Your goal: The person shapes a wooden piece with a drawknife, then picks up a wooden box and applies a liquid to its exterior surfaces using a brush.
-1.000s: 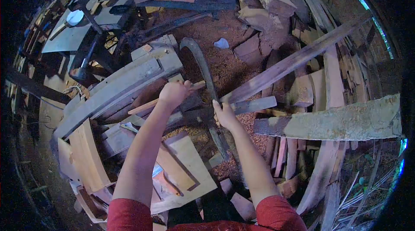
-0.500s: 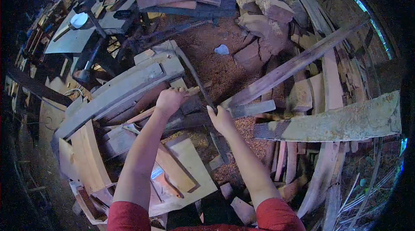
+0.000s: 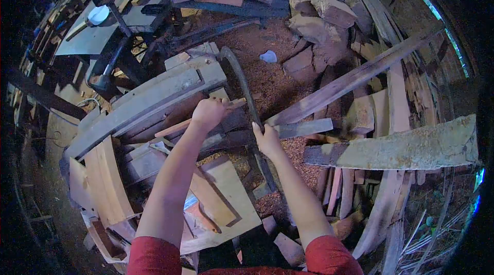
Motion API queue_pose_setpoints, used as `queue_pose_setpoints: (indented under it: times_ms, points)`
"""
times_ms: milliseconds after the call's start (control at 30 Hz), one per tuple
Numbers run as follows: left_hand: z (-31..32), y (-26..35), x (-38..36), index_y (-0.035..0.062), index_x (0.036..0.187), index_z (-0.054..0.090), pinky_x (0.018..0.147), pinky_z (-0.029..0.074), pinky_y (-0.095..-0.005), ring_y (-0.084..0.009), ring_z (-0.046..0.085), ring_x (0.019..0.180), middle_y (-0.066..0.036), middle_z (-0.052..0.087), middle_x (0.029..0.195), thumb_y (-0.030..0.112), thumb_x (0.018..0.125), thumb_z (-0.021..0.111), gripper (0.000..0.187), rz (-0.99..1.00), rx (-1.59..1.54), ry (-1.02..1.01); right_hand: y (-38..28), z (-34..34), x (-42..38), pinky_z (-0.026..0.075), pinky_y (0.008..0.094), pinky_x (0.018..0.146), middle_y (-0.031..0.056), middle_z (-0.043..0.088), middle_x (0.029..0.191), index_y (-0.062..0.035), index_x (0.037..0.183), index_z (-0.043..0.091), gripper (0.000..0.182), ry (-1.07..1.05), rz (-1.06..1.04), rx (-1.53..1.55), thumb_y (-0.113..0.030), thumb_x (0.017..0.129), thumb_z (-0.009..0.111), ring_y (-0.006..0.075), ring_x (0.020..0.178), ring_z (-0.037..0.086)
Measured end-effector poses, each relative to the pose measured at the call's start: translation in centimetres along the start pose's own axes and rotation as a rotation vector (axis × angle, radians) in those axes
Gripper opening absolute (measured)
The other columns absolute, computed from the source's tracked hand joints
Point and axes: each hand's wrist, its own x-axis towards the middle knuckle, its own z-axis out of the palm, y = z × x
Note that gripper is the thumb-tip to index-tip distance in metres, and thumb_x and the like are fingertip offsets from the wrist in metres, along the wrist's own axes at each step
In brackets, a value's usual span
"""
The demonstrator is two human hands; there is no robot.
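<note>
My left hand (image 3: 210,114) is closed around a thin strip of wood (image 3: 175,127), whose far end pokes out past my fingers. It rests close against the end of a long grey beam (image 3: 149,97). My right hand (image 3: 268,140) grips a long, dark, narrow bar (image 3: 242,79) with a curved top end, like a saw frame seen edge-on. This bar runs down past my hand towards the floor and overlaps the strip's tip in this view.
Below my left arm lies a pale board (image 3: 231,187) with an orange-handled brush (image 3: 200,216). A long plank (image 3: 355,82) slants at right, above a rough slab (image 3: 401,143). Split logs (image 3: 319,28) lie beyond the sawdust floor. A white bowl (image 3: 98,15) sits far left.
The bar's curved top end has swung to the right, away from the beam's end, with my right hand still gripping it. My left hand stays on the strip. The view has shifted slightly.
</note>
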Motion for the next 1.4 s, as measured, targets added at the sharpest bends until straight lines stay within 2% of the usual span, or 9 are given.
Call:
queue_pose_setpoints:
  times_ms: [467, 600, 800, 867, 900, 1000, 1233, 1300, 1400]
  points:
    - [-1.1, 0.6, 0.0, 0.0053, 0.081, 0.047, 0.053, 0.046, -0.0331, -0.0226, 0.055, 0.067, -0.009, 0.056, 0.07, 0.029, 0.075, 0.045, 0.024, -0.084, -0.022, -0.066, -5.6, -5.7, -1.4, 0.038, 0.041, 0.059, 0.0235, 0.051, 0.066, 0.0053, 0.068, 0.047, 0.045, 0.226, -0.137, 0.272, -0.038, 0.078, 0.043, 0.0383, 0.068, 0.05]
    - [-0.7, 0.5, 0.1, 0.0046, 0.081, 0.047, 0.054, 0.046, -0.0333, -0.0236, 0.055, 0.068, -0.01, 0.056, 0.071, 0.027, 0.075, 0.046, 0.023, -0.097, -0.022, -0.068, -3.0, -2.2, -1.3, 0.039, 0.0415, 0.066, 0.0257, 0.052, 0.076, 0.0064, 0.077, 0.049, 0.047, 0.246, -0.133, -0.125, -0.04, 0.078, 0.039, 0.0387, 0.076, 0.05]
    - [-1.3, 1.1, 0.3, 0.0038, 0.085, 0.045, 0.055, 0.045, -0.0357, -0.0263, 0.056, 0.067, -0.013, 0.056, 0.065, 0.021, 0.073, 0.044, 0.02, -0.108, -0.065, -0.097, 1.0, 0.0, 1.0, 0.038, 0.0415, 0.071, 0.0271, 0.052, 0.079, 0.0071, 0.083, 0.05, 0.049, 0.02, 0.042, -0.018, -0.04, 0.078, 0.037, 0.0405, 0.081, 0.048]
    - [-1.4, 1.2, 0.4, 0.0037, 0.085, 0.045, 0.056, 0.045, -0.0354, -0.0266, 0.056, 0.067, -0.013, 0.056, 0.066, 0.02, 0.073, 0.044, 0.02, -0.123, -0.089, -0.112, 2.9, 1.4, 2.1, 0.042, 0.0392, 0.058, 0.0232, 0.053, 0.069, 0.007, 0.084, 0.048, 0.048, 0.022, -0.01, 0.091, -0.04, 0.078, 0.04, 0.0348, 0.066, 0.053]
    - [-1.4, 1.1, 0.3, 0.0035, 0.084, 0.046, 0.056, 0.045, -0.0352, -0.0269, 0.056, 0.067, -0.013, 0.056, 0.067, 0.02, 0.073, 0.045, 0.02, -0.135, -0.111, -0.137, 0.0, -0.5, 0.5, 0.04, 0.033, 0.041, 0.0127, 0.048, 0.053, 0.003, 0.077, 0.045, 0.044, -0.147, 0.204, 0.325, -0.041, 0.078, 0.041, 0.0219, 0.043, 0.049]
    - [-0.4, 0.7, 0.2, 0.0038, 0.084, 0.046, 0.056, 0.045, -0.0349, -0.0261, 0.055, 0.069, -0.012, 0.056, 0.069, 0.018, 0.073, 0.044, 0.018, -0.093, -0.066, -0.035, -1.5, -0.5, -0.6, 0.032, 0.0261, 0.032, 0.0032, 0.039, 0.046, -0.0039, 0.062, 0.039, 0.039, -0.193, 0.244, 0.545, -0.039, 0.079, 0.041, 0.0129, 0.034, 0.037]
    - [-0.9, 0.8, 0.1, 0.0052, 0.079, 0.047, 0.052, 0.046, -0.0329, -0.023, 0.057, 0.063, -0.01, 0.056, 0.07, 0.015, 0.073, 0.043, 0.012, -0.085, -0.011, -0.018, -0.7, -1.1, -0.1, 0.032, 0.024, 0.033, 0.0022, 0.04, 0.048, -0.0036, 0.064, 0.041, 0.039, -0.211, 0.171, 0.518, -0.039, 0.079, 0.042, 0.0112, 0.036, 0.039]
    - [-0.2, 0.7, 0.2, 0.0043, 0.085, 0.045, 0.058, 0.046, -0.034, -0.0242, 0.054, 0.074, -0.012, 0.055, 0.076, 0.014, 0.072, 0.044, 0.016, -0.103, -0.027, -0.116, 0.9, -0.7, 1.0, 0.039, 0.039, 0.047, 0.0166, 0.049, 0.054, 0.002, 0.068, 0.043, 0.043, -0.002, -0.002, 0.174, -0.04, 0.078, 0.043, 0.0306, 0.05, 0.05]
    - [-0.2, 0.6, 0.3, 0.0049, 0.086, 0.044, 0.057, 0.046, -0.0344, -0.0245, 0.054, 0.072, -0.011, 0.055, 0.075, 0.014, 0.072, 0.044, 0.017, -0.099, -0.025, -0.117, -4.6, -4.8, -1.8, 0.038, 0.0435, 0.055, 0.0245, 0.051, 0.064, 0.0049, 0.069, 0.045, 0.044, 0.155, -0.149, -0.061, -0.038, 0.078, 0.042, 0.0397, 0.062, 0.05]
